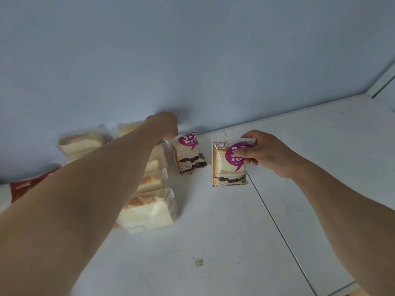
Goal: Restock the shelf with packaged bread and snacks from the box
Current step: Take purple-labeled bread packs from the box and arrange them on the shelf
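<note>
The fingers (248, 155) of the right hand (267, 154) are curled over the front of a clear plastic packet of sliced white bread with a dark filling and a purple speech-bubble label (229, 165), and the thumb lies on its top right corner, so the hand pinches this packet and holds it upright with its lower edge on the white shelf board (213, 231). The left hand (163, 124) is closed like a fist at the top of a second packet of the same purple-label kind (190, 154); its fingers are hidden behind the hand, so I cannot tell if they pinch the wrapper.

I take the held packet as the landmark. There are two purple-label packets: the held one, and the second one just to its left, standing near the pale blue back wall (192, 50). Further left of the landmark is a row of plain white bread slices in clear bags (149, 210); about four show, but the left forearm covers part of them, so the exact number is not sure. Behind this row, far left of the landmark and against the wall, sit two more pale bread packets (81, 142). One red packet (25, 186) lies at the far left edge.

The shelf board is white with small scuffs and one dirty spot (198, 261) below the landmark. A dark seam (277, 227) runs across the board to the right of it.
</note>
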